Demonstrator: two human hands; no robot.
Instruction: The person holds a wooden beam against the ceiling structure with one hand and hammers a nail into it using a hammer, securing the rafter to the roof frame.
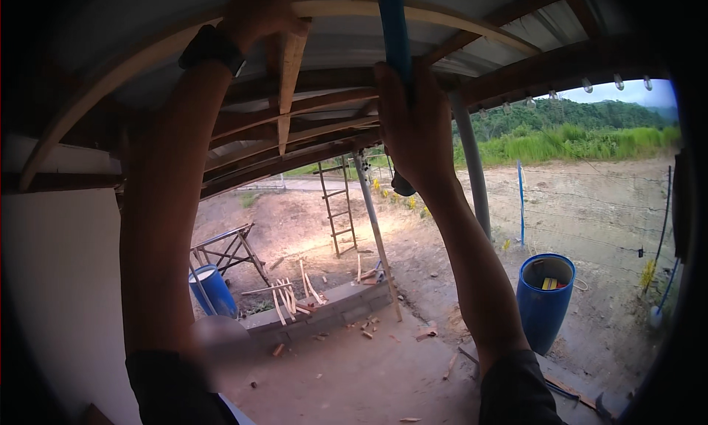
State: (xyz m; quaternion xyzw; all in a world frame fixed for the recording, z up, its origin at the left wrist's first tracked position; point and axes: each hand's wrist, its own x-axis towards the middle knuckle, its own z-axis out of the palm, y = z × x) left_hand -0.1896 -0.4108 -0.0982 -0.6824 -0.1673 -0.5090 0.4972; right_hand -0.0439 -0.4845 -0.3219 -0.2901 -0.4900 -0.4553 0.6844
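Observation:
Both my arms reach up under the roof. My left hand [258, 14], with a dark watch on its wrist, is closed at a wooden strip [346, 9] that runs across the top of the view. A second wooden piece [290, 78] meets it beside my fingers. My right hand [419, 126] grips a long blue bar-shaped thing [393, 27] that rises past the strip and out of view. A dark rounded end [402, 185] shows below that hand. Its kind cannot be made out.
A grey post [472, 167] stands just right of my right hand. Below are a block wall [346, 307] with loose wood strips [289, 300], a wooden ladder [339, 211], a blue barrel [546, 300] and another blue barrel [214, 291]. Wood offcuts [369, 329] litter the floor.

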